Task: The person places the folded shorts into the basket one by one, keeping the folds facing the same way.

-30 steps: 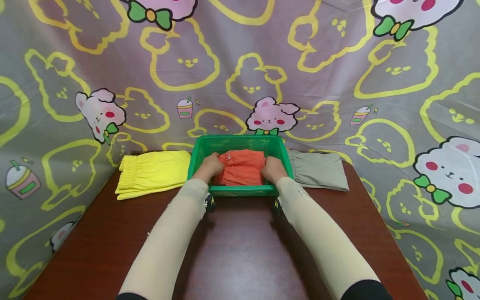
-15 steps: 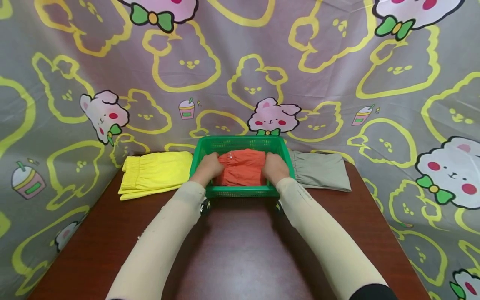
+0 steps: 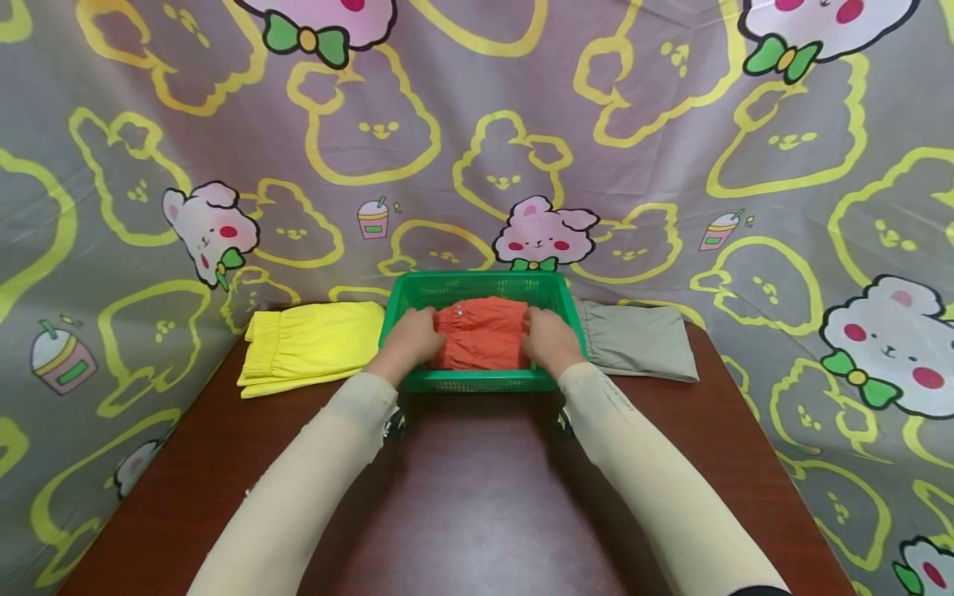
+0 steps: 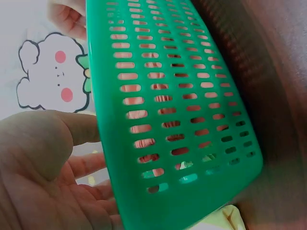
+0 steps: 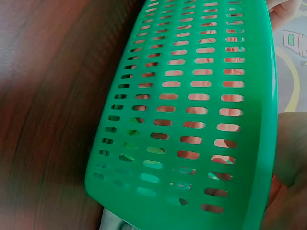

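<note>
Folded orange shorts (image 3: pixel 483 335) lie inside a green plastic basket (image 3: pixel 477 381) at the back of the table. My left hand (image 3: pixel 412 338) reaches over the basket's left side, fingertips at the left edge of the shorts. In the left wrist view the thumb and fingers of the left hand (image 4: pixel 53 167) are spread apart behind the rim. On the other side, my right hand (image 3: pixel 551 338) has its fingertips by the right edge of the shorts, thumb and fingers loose. The right wrist view mostly shows the slotted basket wall (image 5: pixel 192 110), which hides the fingers.
Folded yellow shorts (image 3: pixel 316 343) lie on the table left of the basket. A folded grey-green garment (image 3: pixel 637 341) lies to its right. The brown table (image 3: pixel 477 497) stretches toward me. A patterned curtain (image 3: pixel 447 190) stands right behind the basket.
Both hands have loosened from the sides of the orange shorts and moved slightly outward. The shorts stay in the basket. The head view has shifted a little.
</note>
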The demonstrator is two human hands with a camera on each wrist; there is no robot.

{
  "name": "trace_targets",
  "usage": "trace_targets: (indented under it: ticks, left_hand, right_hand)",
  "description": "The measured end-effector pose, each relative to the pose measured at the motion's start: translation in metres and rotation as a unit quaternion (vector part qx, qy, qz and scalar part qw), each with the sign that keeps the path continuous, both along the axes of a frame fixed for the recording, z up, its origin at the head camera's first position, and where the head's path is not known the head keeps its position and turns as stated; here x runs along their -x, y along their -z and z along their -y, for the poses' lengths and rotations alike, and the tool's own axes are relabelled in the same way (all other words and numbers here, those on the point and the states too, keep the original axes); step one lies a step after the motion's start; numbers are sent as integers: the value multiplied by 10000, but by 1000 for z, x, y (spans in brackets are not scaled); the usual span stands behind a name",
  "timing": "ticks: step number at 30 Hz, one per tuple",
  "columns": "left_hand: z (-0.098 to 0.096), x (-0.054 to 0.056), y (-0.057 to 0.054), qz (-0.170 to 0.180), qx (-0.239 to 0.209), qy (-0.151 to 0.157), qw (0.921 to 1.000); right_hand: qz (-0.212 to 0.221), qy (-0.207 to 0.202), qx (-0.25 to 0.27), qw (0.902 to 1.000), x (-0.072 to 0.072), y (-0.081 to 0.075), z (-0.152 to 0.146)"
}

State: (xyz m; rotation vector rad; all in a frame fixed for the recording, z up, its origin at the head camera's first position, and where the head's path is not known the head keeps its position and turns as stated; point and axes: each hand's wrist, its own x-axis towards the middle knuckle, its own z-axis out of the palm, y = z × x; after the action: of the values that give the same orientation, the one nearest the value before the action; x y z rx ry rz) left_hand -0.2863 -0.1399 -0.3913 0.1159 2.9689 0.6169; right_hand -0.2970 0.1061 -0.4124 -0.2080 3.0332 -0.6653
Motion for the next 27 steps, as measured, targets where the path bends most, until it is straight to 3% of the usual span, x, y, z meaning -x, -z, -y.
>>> trace_targets:
  ticks: [11,17,27]
  left_hand:
    - [-5,-21,2,-285,-217,442,9984]
    - [1,-27,6,-646,-228,616,9957]
    - [-4,-44,-2,-1126,-278,844,9897]
  right_hand:
    - [-270,-380,-76,9989,-15,-7,-3]
    - [-435,-524,-72,9976,-22,-9,-3]
    - [-707,-691,117,9950,-36,-4,-7]
